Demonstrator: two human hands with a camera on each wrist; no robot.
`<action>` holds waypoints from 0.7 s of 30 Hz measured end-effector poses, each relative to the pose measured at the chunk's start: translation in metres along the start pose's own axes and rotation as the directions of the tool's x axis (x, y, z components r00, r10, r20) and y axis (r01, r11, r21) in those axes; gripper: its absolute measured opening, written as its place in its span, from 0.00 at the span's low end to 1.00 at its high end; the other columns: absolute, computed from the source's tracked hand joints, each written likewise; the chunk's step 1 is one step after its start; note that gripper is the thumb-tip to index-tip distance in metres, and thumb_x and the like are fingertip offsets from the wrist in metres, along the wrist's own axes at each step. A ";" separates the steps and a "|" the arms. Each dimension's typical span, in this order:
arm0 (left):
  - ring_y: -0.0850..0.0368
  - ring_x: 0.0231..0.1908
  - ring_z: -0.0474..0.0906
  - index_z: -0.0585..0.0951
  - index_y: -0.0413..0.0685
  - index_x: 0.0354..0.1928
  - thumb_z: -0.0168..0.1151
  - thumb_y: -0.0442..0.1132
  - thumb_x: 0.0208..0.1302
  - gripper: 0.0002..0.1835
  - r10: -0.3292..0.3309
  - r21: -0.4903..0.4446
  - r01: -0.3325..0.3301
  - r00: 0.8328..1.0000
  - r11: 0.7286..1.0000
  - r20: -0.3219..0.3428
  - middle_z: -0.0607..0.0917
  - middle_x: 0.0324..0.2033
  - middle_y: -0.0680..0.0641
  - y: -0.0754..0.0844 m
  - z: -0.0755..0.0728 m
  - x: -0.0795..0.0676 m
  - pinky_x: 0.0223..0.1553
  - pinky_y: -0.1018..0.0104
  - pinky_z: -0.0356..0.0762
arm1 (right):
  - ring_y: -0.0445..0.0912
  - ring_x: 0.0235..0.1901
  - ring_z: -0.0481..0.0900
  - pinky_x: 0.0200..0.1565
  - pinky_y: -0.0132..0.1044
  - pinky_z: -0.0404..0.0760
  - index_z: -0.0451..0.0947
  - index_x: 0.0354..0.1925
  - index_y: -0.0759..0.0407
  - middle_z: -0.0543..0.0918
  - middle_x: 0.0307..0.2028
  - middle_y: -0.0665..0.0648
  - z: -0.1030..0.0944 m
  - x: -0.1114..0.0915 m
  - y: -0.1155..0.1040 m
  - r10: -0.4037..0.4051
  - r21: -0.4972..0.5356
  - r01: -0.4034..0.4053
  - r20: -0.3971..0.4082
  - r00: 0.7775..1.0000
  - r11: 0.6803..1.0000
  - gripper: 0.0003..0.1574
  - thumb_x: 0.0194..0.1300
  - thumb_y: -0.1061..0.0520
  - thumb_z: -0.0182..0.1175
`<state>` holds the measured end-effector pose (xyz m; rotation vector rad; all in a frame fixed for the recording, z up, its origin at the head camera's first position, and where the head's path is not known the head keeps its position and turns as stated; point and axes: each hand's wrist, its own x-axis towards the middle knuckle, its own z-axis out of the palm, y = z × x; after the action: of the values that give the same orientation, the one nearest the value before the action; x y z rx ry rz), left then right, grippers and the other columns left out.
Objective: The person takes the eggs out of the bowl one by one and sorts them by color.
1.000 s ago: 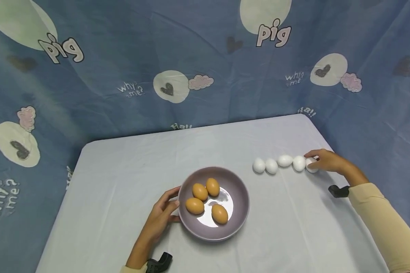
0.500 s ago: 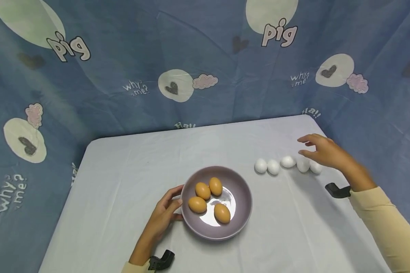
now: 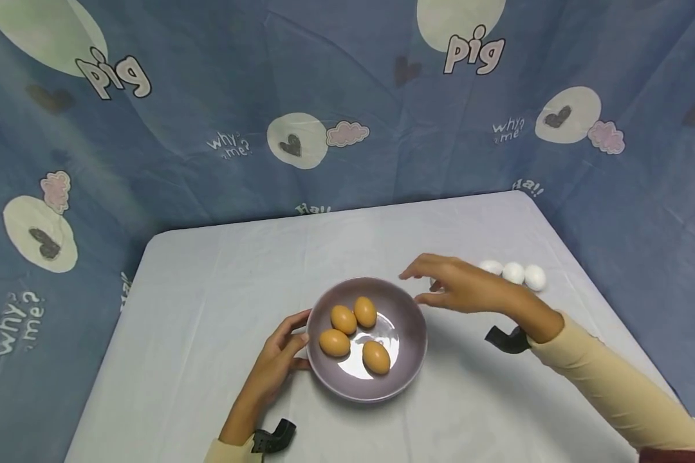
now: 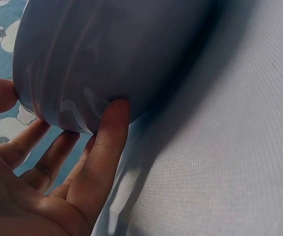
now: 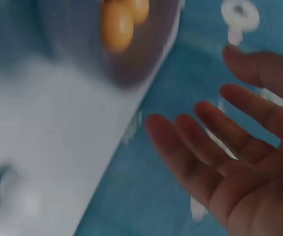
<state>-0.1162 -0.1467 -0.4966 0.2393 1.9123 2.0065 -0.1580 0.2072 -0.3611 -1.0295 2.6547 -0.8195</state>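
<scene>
A mauve bowl [image 3: 408, 360] with several brown eggs [image 3: 376, 357] in it stands on the white-covered table. My left hand [image 3: 272, 363] holds the bowl's left side; in the left wrist view its fingertips lie against the outer wall [image 4: 82, 59], with the thumb up near the rim. Just off the bowl's upper right rim hovers my right hand [image 3: 463, 286], fingers spread and loosely bent. Its palm shows bare in the right wrist view. Behind it runs a row of white eggs [image 3: 513, 273]; three show plainly at the right end, while the left end is mostly covered by the hand.
The white cloth [image 3: 208, 283] covers the table up to its far edge. A blue printed curtain [image 3: 208, 186] hangs behind and along both sides. Each wrist wears a black camera mount [image 3: 506, 339].
My right hand has left the right end of the white egg row, risen, and swept left toward the bowl, carrying nothing. The left hand has stayed at the bowl, and the brown eggs keep their places.
</scene>
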 end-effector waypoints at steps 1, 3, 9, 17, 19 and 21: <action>0.51 0.51 0.75 0.64 0.53 0.66 0.53 0.42 0.68 0.25 0.000 0.000 0.000 1.000 1.000 -0.002 0.64 0.64 0.43 0.000 0.000 0.000 0.36 0.51 0.84 | 0.43 0.47 0.77 0.41 0.27 0.81 0.74 0.54 0.49 0.77 0.49 0.48 0.007 0.005 -0.004 -0.034 -0.019 0.034 0.036 0.999 0.999 0.25 0.58 0.55 0.65; 0.52 0.51 0.75 0.63 0.52 0.66 0.52 0.42 0.68 0.25 0.006 0.006 -0.006 1.000 1.000 0.007 0.63 0.65 0.42 0.000 0.000 0.001 0.36 0.51 0.84 | 0.42 0.49 0.75 0.46 0.30 0.80 0.73 0.54 0.47 0.75 0.49 0.47 0.021 0.013 -0.011 -0.088 -0.049 0.094 0.111 0.990 0.994 0.25 0.58 0.53 0.64; 0.52 0.51 0.75 0.65 0.54 0.65 0.53 0.41 0.68 0.24 -0.012 -0.010 0.012 1.000 1.000 -0.004 0.65 0.64 0.45 -0.001 0.000 0.001 0.36 0.51 0.84 | 0.39 0.49 0.71 0.54 0.29 0.73 0.75 0.53 0.48 0.74 0.48 0.48 0.059 0.029 -0.026 -0.191 -0.094 0.222 0.264 0.945 0.970 0.24 0.57 0.54 0.65; 0.51 0.52 0.73 0.64 0.53 0.65 0.53 0.41 0.68 0.25 0.002 -0.005 -0.002 1.000 1.000 0.001 0.64 0.64 0.43 0.001 0.000 0.001 0.36 0.51 0.84 | 0.41 0.47 0.72 0.50 0.26 0.72 0.78 0.49 0.47 0.75 0.46 0.49 0.097 0.035 -0.030 -0.251 -0.172 0.327 0.359 0.899 0.929 0.23 0.51 0.57 0.65; 0.51 0.52 0.73 0.65 0.53 0.65 0.53 0.42 0.68 0.24 -0.003 -0.007 0.003 1.000 1.000 0.002 0.64 0.64 0.43 0.001 0.000 0.001 0.36 0.51 0.84 | 0.39 0.47 0.72 0.48 0.23 0.72 0.80 0.45 0.47 0.76 0.44 0.49 0.104 0.035 -0.030 -0.253 -0.175 0.337 0.377 0.891 0.925 0.19 0.51 0.57 0.65; 0.50 0.52 0.73 0.65 0.52 0.65 0.53 0.41 0.68 0.24 -0.005 -0.014 0.005 1.000 1.000 0.003 0.64 0.64 0.43 0.001 0.000 0.001 0.36 0.51 0.84 | 0.38 0.46 0.71 0.46 0.20 0.71 0.80 0.41 0.47 0.77 0.43 0.47 0.109 0.034 -0.029 -0.244 -0.181 0.333 0.390 0.888 0.925 0.16 0.51 0.58 0.64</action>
<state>-0.1174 -0.1464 -0.4954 0.2342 1.8948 2.0140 -0.1290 0.1198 -0.4351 -1.5050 2.3510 -0.3026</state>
